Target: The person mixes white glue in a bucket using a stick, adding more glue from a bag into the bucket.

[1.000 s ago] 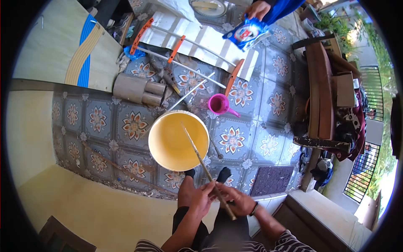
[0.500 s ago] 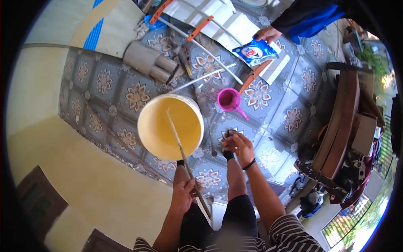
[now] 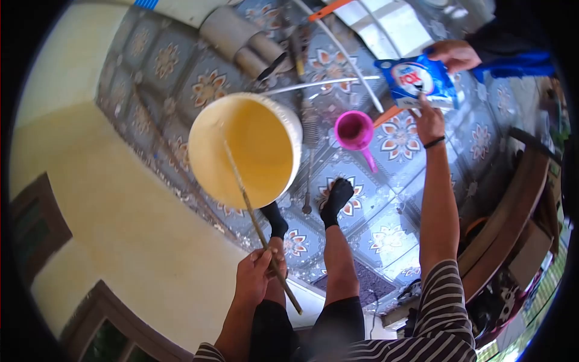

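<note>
Right hand [image 3: 429, 122] has left the stick [image 3: 258, 224] and stretched out to 1 o'clock, fingers now closing on the lower edge of the blue packet [image 3: 417, 80] that another person's hand [image 3: 455, 54] holds out; so it's a handover mid-grab. Left hand [image 3: 253, 276] stays fisted round the stick, low at 6 o'clock, tip resting in the yellow-filled bucket [image 3: 246, 148], pink scoop [image 3: 354, 131] at its 3 o'clock.

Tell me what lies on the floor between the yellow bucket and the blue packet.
In the head view, a pink scoop sits on the tiles between the yellow bucket and the blue packet.
</note>
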A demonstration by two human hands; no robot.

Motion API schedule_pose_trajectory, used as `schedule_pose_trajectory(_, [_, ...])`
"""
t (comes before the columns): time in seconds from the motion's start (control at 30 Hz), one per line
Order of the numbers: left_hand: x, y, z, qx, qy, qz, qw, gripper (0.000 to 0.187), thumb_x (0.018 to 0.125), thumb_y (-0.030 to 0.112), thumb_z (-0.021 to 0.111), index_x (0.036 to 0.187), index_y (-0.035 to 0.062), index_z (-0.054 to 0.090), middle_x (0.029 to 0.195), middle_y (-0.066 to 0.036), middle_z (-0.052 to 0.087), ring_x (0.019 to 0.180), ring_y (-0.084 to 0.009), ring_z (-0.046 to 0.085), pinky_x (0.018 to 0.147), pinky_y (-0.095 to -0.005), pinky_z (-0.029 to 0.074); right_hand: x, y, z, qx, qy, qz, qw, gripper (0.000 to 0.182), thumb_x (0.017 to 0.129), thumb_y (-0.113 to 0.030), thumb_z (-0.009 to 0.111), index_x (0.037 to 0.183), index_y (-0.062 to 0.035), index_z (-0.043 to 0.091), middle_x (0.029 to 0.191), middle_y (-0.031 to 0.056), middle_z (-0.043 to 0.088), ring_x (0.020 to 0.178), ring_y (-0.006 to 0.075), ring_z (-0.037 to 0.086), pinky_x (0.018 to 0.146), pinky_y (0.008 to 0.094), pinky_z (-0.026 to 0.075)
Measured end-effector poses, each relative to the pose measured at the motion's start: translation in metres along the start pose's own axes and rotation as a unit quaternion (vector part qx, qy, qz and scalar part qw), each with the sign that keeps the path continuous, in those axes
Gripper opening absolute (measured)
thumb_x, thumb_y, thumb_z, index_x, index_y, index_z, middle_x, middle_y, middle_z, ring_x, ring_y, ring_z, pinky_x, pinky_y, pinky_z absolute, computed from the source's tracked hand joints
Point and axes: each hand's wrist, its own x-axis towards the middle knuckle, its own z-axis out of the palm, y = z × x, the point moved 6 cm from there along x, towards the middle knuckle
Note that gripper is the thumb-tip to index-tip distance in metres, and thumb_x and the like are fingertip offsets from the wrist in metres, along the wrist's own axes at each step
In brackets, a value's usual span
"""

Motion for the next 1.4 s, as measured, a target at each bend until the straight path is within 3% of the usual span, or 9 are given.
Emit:
schedule_pose_trajectory(0.07, [0.001, 0.000, -0.003, -0.020, 0.018, -0.005, 1.000, 0.017, 0.100, 0.018, 0.054, 0.104, 0.0016, 0.057, 0.093, -0.010, 0.064, 0.084, -0.0205, 0.065, 0.078, -0.0340, 0.053, -0.018, -0.019, 0.022, 0.120, 0.010, 0.042, 0.992, 0.022, 0.095, -0.006, 0.058, 0.116, 0.0003, 0.062, 0.108, 0.0116, 0.065, 0.101, 0.0206, 0.063, 0.082, 0.0388, 0.052])
schedule_pose_trajectory(0.3, [-0.009, 0.007, -0.013, -0.086, -0.019, 0.003, 0.996, 0.020, 0.099, 0.015, 0.055, 0.106, -0.0035, 0.058, 0.091, -0.011, 0.065, 0.081, -0.0196, 0.067, 0.074, -0.0306, 0.056, -0.066, -0.045, 0.043, -0.195, 0.022, -0.109, 0.975, 0.021, 0.095, -0.012, 0.062, 0.110, 0.0025, 0.063, 0.097, 0.0085, 0.067, 0.088, 0.0145, 0.064, 0.071, 0.0286, 0.052])
schedule_pose_trajectory(0.43, [-0.023, 0.016, -0.027, -0.092, -0.046, -0.021, 0.994, 0.016, 0.098, 0.011, 0.056, 0.101, -0.0047, 0.058, 0.091, -0.012, 0.064, 0.078, -0.0199, 0.064, 0.073, -0.0304, 0.055, -0.123, -0.033, 0.053, -0.059, 0.050, 0.007, 0.997, 0.028, 0.095, -0.020, 0.064, 0.111, 0.0031, 0.061, 0.090, 0.0043, 0.064, 0.072, 0.0100, 0.059, 0.059, 0.0259, 0.046])
schedule_pose_trajectory(0.57, [-0.050, 0.028, -0.050, -0.087, -0.086, -0.030, 0.992, 0.017, 0.097, 0.011, 0.058, 0.102, -0.0054, 0.060, 0.088, -0.011, 0.064, 0.076, -0.0191, 0.064, 0.073, -0.0292, 0.054, -0.218, -0.054, 0.070, -0.273, 0.096, 0.042, 0.956, 0.030, 0.092, -0.019, 0.065, 0.112, 0.0027, 0.061, 0.090, 0.0043, 0.065, 0.074, 0.0108, 0.058, 0.061, 0.0283, 0.046])
schedule_pose_trajectory(0.7, [-0.086, 0.062, -0.090, 0.000, -0.091, -0.029, 0.995, 0.020, 0.095, 0.014, 0.062, 0.100, -0.0052, 0.063, 0.081, -0.009, 0.065, 0.068, -0.0170, 0.063, 0.068, -0.0291, 0.054, -0.312, -0.075, 0.111, -0.342, 0.100, 0.055, 0.933, 0.027, 0.091, -0.015, 0.062, 0.109, 0.0049, 0.062, 0.094, 0.0095, 0.069, 0.082, 0.0168, 0.063, 0.071, 0.0350, 0.050])
schedule_pose_trajectory(0.77, [-0.092, 0.071, -0.115, 0.047, -0.087, -0.009, 0.995, 0.021, 0.094, 0.015, 0.064, 0.099, -0.0047, 0.065, 0.077, -0.008, 0.065, 0.064, -0.0160, 0.062, 0.066, -0.0291, 0.054, -0.345, -0.084, 0.136, -0.355, 0.083, -0.035, 0.930, 0.017, 0.089, -0.013, 0.065, 0.095, 0.0028, 0.063, 0.078, 0.0069, 0.065, 0.068, 0.0156, 0.061, 0.061, 0.0337, 0.048])
schedule_pose_trajectory(0.83, [-0.090, 0.085, -0.132, 0.105, -0.086, 0.022, 0.991, 0.019, 0.093, 0.014, 0.063, 0.097, -0.0043, 0.066, 0.075, -0.007, 0.064, 0.062, -0.0136, 0.061, 0.063, -0.0281, 0.053, -0.375, -0.077, 0.145, -0.380, 0.083, 0.012, 0.921, 0.017, 0.088, -0.013, 0.065, 0.095, 0.0026, 0.064, 0.080, 0.0098, 0.068, 0.070, 0.0182, 0.064, 0.062, 0.0359, 0.049])
schedule_pose_trajectory(1.07, [-0.048, 0.105, -0.168, 0.205, -0.032, 0.133, 0.969, 0.024, 0.089, 0.017, 0.065, 0.089, -0.0075, 0.065, 0.067, -0.009, 0.065, 0.053, -0.0125, 0.061, 0.051, -0.0263, 0.049, -0.432, -0.048, 0.164, -0.361, 0.091, 0.097, 0.923, 0.020, 0.088, -0.014, 0.067, 0.093, 0.0052, 0.065, 0.079, 0.0125, 0.069, 0.070, 0.0183, 0.066, 0.060, 0.0347, 0.049])
schedule_pose_trajectory(1.4, [0.098, 0.150, -0.102, 0.441, -0.034, 0.200, 0.875, 0.030, 0.084, 0.021, 0.060, 0.072, -0.0059, 0.064, 0.060, -0.012, 0.067, 0.054, -0.0210, 0.069, 0.059, -0.0336, 0.057, -0.447, -0.025, 0.166, -0.321, 0.116, 0.134, 0.930, 0.020, 0.088, -0.013, 0.066, 0.098, 0.0053, 0.065, 0.080, 0.0103, 0.069, 0.070, 0.0157, 0.064, 0.060, 0.0319, 0.051])
